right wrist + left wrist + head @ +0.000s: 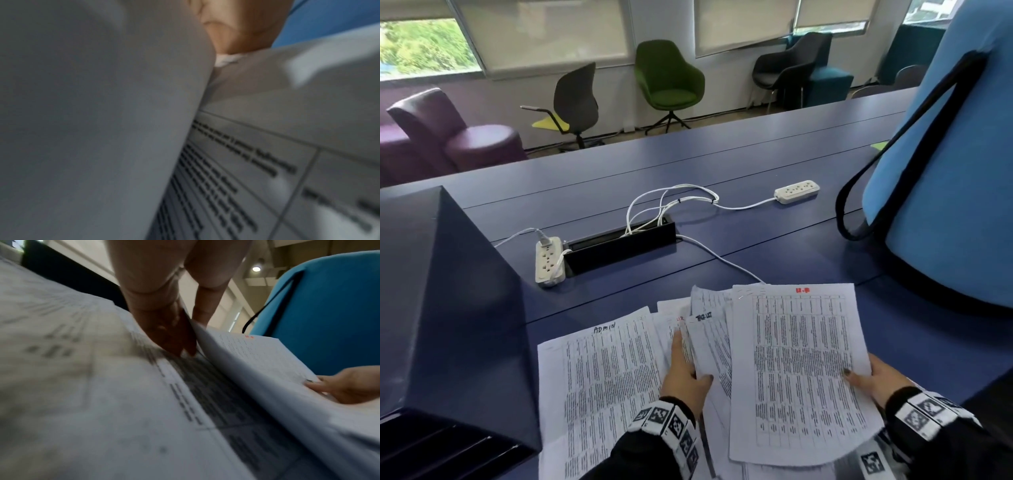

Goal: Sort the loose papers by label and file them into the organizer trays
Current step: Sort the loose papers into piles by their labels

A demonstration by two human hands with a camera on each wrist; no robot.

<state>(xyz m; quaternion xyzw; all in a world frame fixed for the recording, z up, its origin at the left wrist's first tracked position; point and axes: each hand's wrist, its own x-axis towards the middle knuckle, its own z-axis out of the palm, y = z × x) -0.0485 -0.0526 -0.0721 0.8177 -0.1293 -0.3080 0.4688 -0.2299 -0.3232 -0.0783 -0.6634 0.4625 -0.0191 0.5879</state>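
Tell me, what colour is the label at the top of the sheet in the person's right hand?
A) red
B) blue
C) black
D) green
A: the sheet pinched by the right hand carries a small red label above its printed table.

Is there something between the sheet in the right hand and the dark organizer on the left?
Yes. The left hand and the spread papers lie between the red-labelled sheet and the organizer.
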